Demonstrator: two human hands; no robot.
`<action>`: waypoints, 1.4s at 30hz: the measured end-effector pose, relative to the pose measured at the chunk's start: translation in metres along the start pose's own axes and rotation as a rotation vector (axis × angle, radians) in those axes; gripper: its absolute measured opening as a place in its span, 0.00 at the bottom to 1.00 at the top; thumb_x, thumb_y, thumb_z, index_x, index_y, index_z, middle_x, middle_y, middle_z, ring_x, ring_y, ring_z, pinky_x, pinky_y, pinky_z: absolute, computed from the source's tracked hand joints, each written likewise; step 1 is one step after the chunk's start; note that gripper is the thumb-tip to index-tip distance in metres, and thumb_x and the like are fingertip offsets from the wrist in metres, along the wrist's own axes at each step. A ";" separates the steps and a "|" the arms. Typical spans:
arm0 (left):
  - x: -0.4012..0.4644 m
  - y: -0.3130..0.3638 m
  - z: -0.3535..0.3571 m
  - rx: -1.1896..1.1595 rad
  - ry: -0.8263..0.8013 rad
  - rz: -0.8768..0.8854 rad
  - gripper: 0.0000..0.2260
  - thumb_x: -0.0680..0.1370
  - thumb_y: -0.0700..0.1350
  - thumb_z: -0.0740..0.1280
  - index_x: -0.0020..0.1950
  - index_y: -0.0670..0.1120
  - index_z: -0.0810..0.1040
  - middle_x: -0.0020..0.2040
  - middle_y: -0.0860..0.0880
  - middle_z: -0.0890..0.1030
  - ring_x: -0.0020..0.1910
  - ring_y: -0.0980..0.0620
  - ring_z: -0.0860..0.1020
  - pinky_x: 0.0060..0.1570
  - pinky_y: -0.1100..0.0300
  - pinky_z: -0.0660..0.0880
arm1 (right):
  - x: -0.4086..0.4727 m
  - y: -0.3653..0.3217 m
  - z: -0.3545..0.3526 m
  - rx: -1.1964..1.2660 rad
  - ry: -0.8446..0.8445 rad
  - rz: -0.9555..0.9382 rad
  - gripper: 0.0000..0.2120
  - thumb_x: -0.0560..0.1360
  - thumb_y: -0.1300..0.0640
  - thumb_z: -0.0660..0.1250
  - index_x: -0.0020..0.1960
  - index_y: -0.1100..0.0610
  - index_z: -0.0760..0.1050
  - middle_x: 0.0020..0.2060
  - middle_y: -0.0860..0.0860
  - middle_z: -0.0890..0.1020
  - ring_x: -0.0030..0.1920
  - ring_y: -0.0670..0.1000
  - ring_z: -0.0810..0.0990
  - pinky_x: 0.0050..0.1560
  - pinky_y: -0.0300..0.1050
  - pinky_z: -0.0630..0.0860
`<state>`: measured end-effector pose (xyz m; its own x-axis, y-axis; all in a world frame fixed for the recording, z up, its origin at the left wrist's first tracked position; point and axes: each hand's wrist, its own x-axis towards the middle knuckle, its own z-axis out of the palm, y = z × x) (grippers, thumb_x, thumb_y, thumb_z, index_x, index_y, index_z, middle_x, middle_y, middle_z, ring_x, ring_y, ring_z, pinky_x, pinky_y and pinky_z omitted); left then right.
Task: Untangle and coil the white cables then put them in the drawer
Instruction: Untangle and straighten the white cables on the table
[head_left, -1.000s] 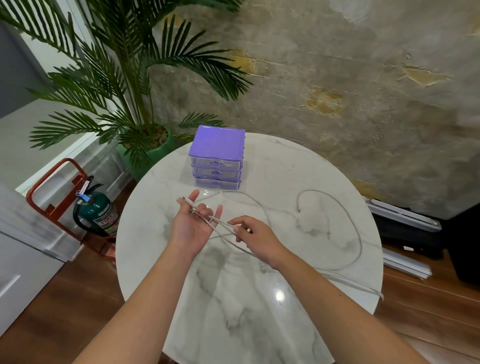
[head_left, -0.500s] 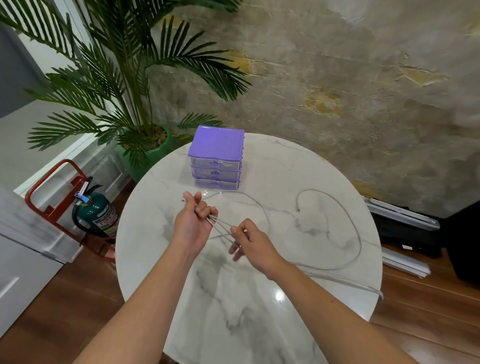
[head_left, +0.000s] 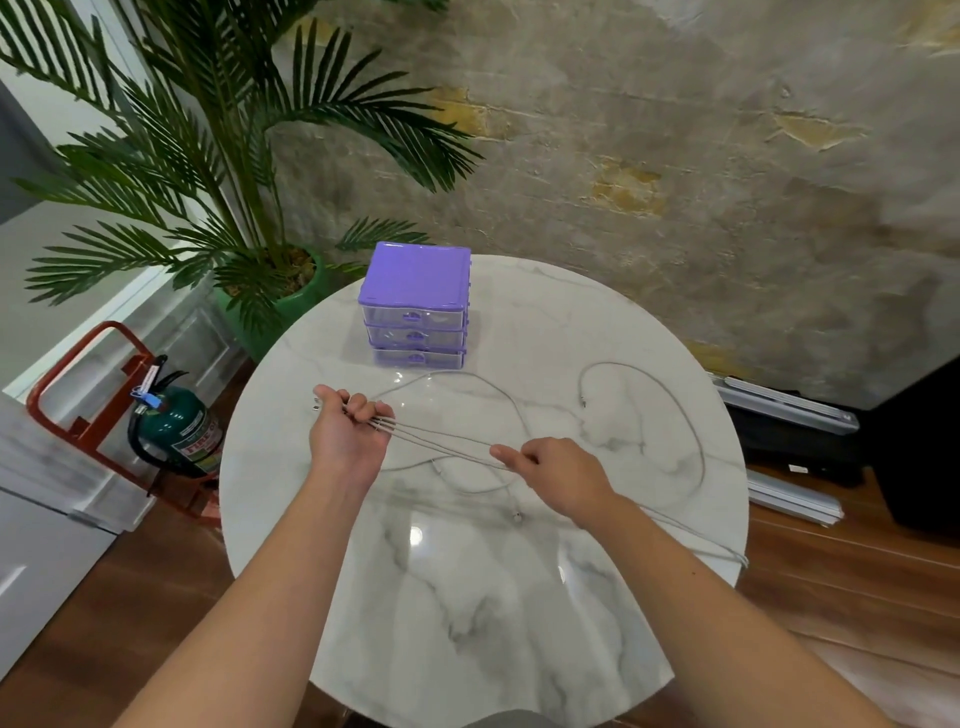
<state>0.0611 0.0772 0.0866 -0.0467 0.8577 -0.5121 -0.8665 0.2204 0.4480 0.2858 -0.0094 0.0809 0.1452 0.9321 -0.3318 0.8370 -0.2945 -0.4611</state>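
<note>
Your left hand (head_left: 347, 435) is clenched around a bundle of white cables (head_left: 441, 441), with the connector ends protruding just past the thumb side of the fist. Your right hand (head_left: 558, 475) pinches the same strands between thumb and fingertips, so several parallel runs stretch nearly straight between the two hands, above the table (head_left: 467, 597).

Beyond the right hand, one cable loop (head_left: 698, 441) lies flat on the marble surface, curving away to the right and back toward the table edge (its free end rests ahead of the right hand, pointing toward the drawers). Slack cable also lies on the table beneath the stretched strands, with a small connector (head_left: 517, 517) just behind the right hand's wrist.

The purple drawer unit (head_left: 415, 306) stands ahead of the left hand, well apart from it, with all three clear drawers closed.

To the left of the left hand, off the table, a green fire extinguisher (head_left: 179, 426) sits in a red frame, and a potted palm (head_left: 218, 171) stands beyond it.
</note>
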 end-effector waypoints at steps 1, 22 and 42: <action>0.001 0.001 -0.001 0.010 0.004 -0.002 0.18 0.82 0.57 0.56 0.37 0.48 0.65 0.26 0.53 0.62 0.22 0.56 0.60 0.30 0.66 0.67 | -0.002 0.003 -0.003 -0.066 0.030 0.008 0.31 0.73 0.26 0.52 0.31 0.54 0.62 0.26 0.47 0.69 0.29 0.50 0.70 0.32 0.44 0.66; -0.015 -0.011 0.019 1.350 -0.136 0.370 0.11 0.80 0.53 0.64 0.43 0.48 0.77 0.35 0.50 0.74 0.36 0.51 0.71 0.38 0.59 0.66 | -0.016 0.068 -0.013 -0.011 0.262 0.211 0.27 0.82 0.45 0.51 0.27 0.56 0.62 0.24 0.51 0.69 0.27 0.52 0.69 0.29 0.44 0.62; -0.047 -0.118 0.049 1.759 -0.601 0.190 0.15 0.81 0.56 0.60 0.39 0.51 0.76 0.39 0.53 0.78 0.41 0.53 0.74 0.40 0.61 0.66 | -0.007 0.052 -0.036 0.533 0.229 0.064 0.28 0.76 0.32 0.55 0.30 0.53 0.65 0.27 0.46 0.69 0.31 0.49 0.67 0.36 0.45 0.64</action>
<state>0.1897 0.0340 0.0936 0.4300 0.8668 -0.2524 0.5875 -0.0564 0.8073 0.3470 -0.0232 0.0886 0.3466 0.9134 -0.2133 0.4502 -0.3615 -0.8164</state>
